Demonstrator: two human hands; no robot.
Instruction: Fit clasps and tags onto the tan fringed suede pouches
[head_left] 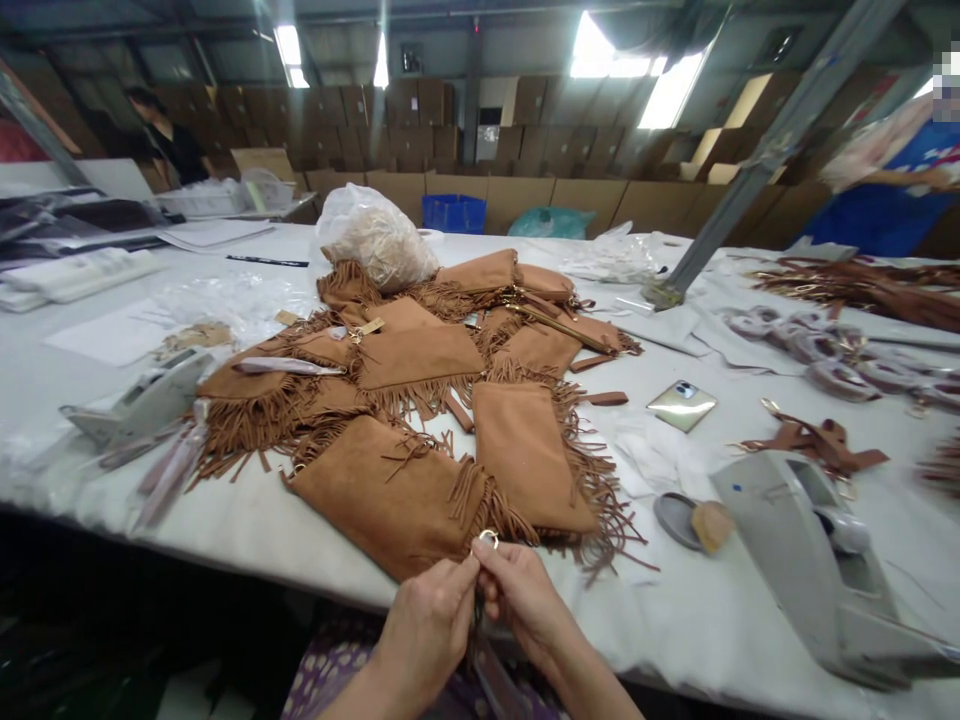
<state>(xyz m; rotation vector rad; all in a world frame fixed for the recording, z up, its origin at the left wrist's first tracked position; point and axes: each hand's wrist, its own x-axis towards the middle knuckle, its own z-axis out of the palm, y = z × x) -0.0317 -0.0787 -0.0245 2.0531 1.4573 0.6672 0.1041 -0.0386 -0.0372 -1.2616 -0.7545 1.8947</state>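
Observation:
At the table's front edge my two hands meet with their fingertips pinched together. My right hand [521, 590] grips a small gold metal ring [488, 538] between thumb and finger. Close against it, my left hand [433, 612] is closed on a dark strap [491, 675] that hangs down toward my lap; part of the strap is hidden by the fingers. Just beyond the hands lies a brown suede fringed bag [382, 490]. Another fringed bag [525, 455] lies flat to its right, its fringe spread on the white cloth.
More fringed bags pile up behind, beside a plastic bag of stuffing [375, 235]. Grey tape dispensers stand left [142, 395] and right [810, 560]. A phone [682, 404], brown straps [817, 440] and a slanted metal post [772, 150] are to the right.

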